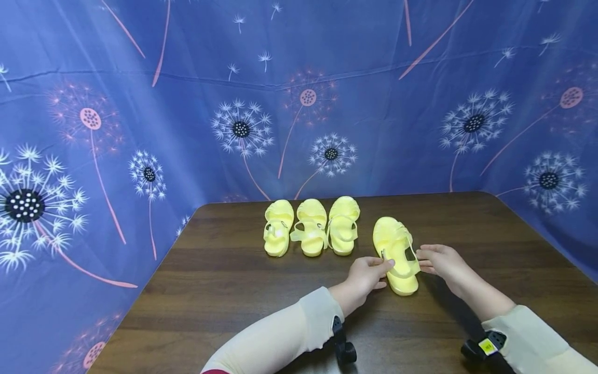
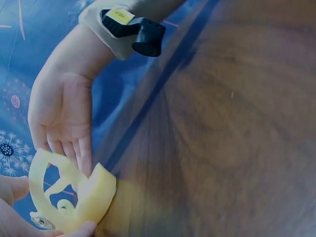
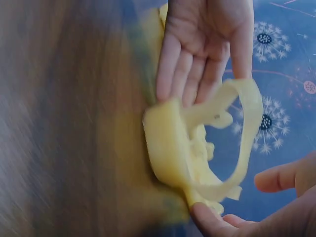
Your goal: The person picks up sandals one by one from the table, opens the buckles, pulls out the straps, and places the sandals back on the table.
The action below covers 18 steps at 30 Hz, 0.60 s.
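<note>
A yellow sandal (image 1: 396, 249) with a strap and small metal buckle sits between both hands over the brown table, toe pointing away. The left hand (image 1: 362, 280) is at its left side, thumb by the strap near the buckle and fingers along the sole. From the other side, the right hand (image 1: 444, 264) reaches in with straight fingers at the strap's edge. In the left wrist view the sandal (image 2: 98, 192) shows heel first, the right palm (image 2: 64, 103) behind it. In the right wrist view the strap (image 3: 244, 143) stands up as a loop, and the left hand's fingers (image 3: 185, 74) extend to the sole.
Three similar yellow sandals (image 1: 311, 227) stand in a row farther back on the wooden table (image 1: 224, 291), left of the handled one. A blue cloth (image 1: 397, 119) with dandelion prints hangs behind the table and along its sides. Each wrist wears a black camera mount (image 1: 344, 345).
</note>
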Tool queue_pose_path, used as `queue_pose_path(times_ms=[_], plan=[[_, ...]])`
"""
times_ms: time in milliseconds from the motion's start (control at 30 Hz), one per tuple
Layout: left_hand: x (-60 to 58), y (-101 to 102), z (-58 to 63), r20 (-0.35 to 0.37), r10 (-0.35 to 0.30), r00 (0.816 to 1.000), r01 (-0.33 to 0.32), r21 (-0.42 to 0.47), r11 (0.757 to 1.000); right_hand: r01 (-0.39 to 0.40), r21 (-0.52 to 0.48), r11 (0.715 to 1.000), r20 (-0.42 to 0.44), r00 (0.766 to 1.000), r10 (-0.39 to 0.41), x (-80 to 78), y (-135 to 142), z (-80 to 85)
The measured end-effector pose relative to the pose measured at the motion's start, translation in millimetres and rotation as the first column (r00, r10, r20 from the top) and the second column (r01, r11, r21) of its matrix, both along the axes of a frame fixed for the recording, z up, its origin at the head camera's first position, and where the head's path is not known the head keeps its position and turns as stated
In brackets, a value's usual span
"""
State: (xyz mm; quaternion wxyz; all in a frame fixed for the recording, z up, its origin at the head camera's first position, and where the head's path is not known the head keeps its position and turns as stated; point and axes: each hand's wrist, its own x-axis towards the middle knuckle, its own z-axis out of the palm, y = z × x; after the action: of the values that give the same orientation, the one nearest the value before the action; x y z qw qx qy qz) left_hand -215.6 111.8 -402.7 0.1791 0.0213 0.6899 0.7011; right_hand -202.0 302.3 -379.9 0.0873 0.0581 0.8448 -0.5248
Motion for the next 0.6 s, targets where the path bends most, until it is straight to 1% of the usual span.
queue_pose_path(times_ms=[133,233,300,400,600], plan=[[4.7,2.2,-0.6,0.002,-0.002,1.0,0.002,0.056,0.998,-0.045,-0.102,0.994,0.02,0.999,0.047,7.7,-2.0,-5.2],[6.3,3.7,-0.2,0.015,0.0,1.0,-0.002,0.093,0.996,-0.047,-0.141,0.989,0.022,0.998,0.05,12.8,-4.1,-7.0],[6.8,4.7,0.0,0.029,0.004,1.0,-0.007,0.121,0.993,-0.042,-0.15,0.988,0.025,0.999,0.046,15.1,-5.0,-7.7],[7.6,6.1,-0.4,0.044,0.006,0.999,-0.012,0.126,0.992,-0.023,-0.154,0.988,0.018,0.999,0.026,17.8,-7.5,-9.8],[8.3,7.0,-1.7,0.052,-0.001,0.999,-0.005,0.112,0.994,0.001,-0.139,0.99,-0.004,1.0,-0.002,19.2,-14.0,-15.9]])
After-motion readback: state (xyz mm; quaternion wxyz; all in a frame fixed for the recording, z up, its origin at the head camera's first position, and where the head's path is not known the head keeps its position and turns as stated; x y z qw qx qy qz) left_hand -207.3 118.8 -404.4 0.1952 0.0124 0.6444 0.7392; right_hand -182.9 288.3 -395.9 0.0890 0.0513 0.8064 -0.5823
